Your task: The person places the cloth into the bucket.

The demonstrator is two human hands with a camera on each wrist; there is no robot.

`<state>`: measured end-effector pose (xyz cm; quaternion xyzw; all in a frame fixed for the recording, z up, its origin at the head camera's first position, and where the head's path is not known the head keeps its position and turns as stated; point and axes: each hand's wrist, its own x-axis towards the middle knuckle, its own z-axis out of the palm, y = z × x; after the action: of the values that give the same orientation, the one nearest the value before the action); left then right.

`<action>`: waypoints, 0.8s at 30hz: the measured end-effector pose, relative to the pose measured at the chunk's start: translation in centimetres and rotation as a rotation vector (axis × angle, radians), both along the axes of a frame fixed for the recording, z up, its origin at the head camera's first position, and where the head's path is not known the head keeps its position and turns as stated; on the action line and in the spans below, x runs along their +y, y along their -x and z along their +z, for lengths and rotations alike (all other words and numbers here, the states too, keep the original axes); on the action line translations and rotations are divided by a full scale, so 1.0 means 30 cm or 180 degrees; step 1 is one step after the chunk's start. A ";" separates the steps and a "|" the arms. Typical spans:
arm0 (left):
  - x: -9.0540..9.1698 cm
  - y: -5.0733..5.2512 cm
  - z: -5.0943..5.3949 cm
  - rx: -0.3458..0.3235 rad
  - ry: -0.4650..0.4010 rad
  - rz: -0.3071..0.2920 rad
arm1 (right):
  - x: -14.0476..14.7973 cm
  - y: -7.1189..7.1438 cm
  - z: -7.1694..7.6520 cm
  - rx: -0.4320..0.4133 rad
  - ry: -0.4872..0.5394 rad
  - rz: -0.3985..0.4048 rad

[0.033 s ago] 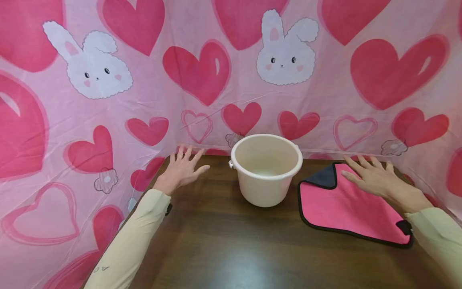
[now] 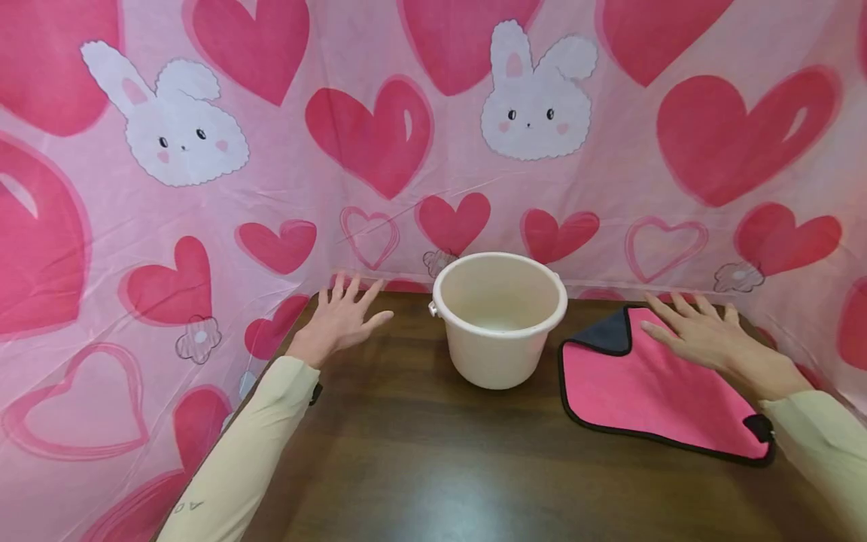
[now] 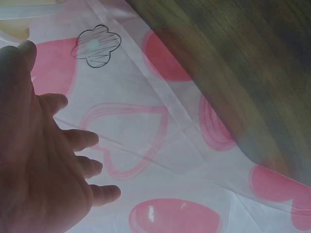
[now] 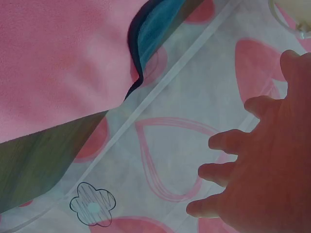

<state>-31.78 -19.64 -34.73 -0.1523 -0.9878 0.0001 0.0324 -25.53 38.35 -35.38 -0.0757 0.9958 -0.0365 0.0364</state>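
Observation:
A cream plastic bucket (image 2: 497, 339) stands upright near the back of the table, and its inside looks bare from above. To its right lies a pink cloth (image 2: 650, 399) with black edging; one corner is folded over and shows a dark blue-grey underside. My left hand (image 2: 342, 320) is left of the bucket, fingers spread, holding nothing. Over the cloth's right part is my right hand (image 2: 711, 339), also spread and holding nothing. The left wrist view shows the palm with straight fingers (image 3: 80, 140); the right wrist view shows likewise straight fingers (image 4: 226, 142), apart from the cloth.
A dark brown wooden table (image 2: 406, 452) carries the bucket and cloth. Pink sheeting (image 2: 447, 165) printed with hearts and rabbits hangs close behind the table and along both sides. A small dark object (image 2: 316, 393) sits at the left sleeve's cuff.

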 end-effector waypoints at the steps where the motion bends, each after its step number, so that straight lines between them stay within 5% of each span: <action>1: 0.001 -0.001 0.001 0.0001 0.0012 0.0003 | 0.002 0.001 0.000 0.0007 -0.0006 0.0004; 24: 0.024 -0.007 -0.046 -0.0221 -0.0151 0.0017 | -0.008 -0.003 -0.015 0.0122 0.0079 0.0040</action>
<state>-31.56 -18.91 -36.10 -0.1488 -0.9885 -0.0286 0.0017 -25.45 38.12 -35.81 -0.0831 0.9953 -0.0472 0.0167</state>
